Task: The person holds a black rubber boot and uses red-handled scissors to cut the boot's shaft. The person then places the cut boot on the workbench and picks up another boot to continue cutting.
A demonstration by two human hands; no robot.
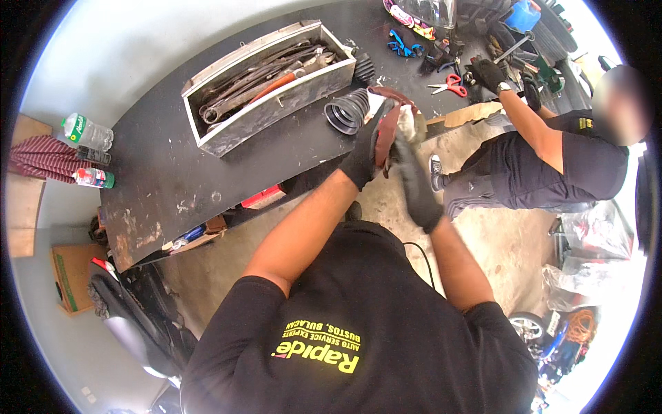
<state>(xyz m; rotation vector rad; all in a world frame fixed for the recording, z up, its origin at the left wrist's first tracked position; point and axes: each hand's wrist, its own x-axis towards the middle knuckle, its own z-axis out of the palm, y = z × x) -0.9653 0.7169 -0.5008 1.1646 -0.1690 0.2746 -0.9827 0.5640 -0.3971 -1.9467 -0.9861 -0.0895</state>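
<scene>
My left hand (362, 157), in a black glove, is closed on a dark red rag (387, 132) just off the bench's near edge. Close beside it, my right hand (418, 188), also gloved in black, is raised against the rag's right side. Motion smears its fingers, so their grip is unclear. Something whitish (409, 126) shows behind the rag, too blurred to name. A black ribbed rubber boot (347, 112) lies on the bench just left of the rag, its wide end facing me. Another ribbed black piece (364, 69) sits behind it.
A long wooden toolbox (276, 108) full of wrenches stands on the black bench (162, 179). Red-handled scissors (452, 85) lie farther right. A co-worker's gloved hand (488, 74) is among tools there. Bottles (87, 131) stand at the left. A cardboard box (72, 276) is below.
</scene>
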